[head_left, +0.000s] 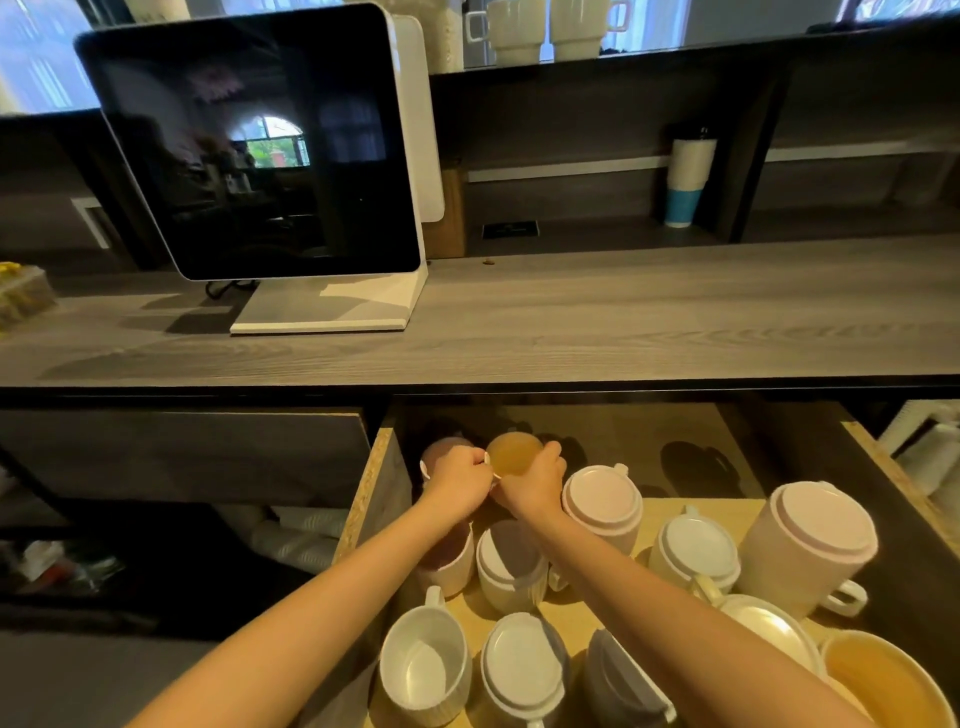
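An open wooden drawer (370, 493) under the counter is filled with several white mugs. At its back left, my left hand (457, 480) grips the rim of a mug (441, 451) with curled fingers. My right hand (535, 480) grips the rim of the neighbouring mug (511, 452), whose inside looks amber. The two hands nearly touch. Both mugs are partly hidden by my hands and the counter's shadow.
Upside-down mugs (602, 501) and a tall one (810, 540) stand to the right; upright mugs (423, 667) sit at the front. A yellow bowl (883, 680) is at front right. A grey counter (623, 322) overhangs the drawer, holding a screen (249, 145). A tumbler (688, 176) stands on the shelf.
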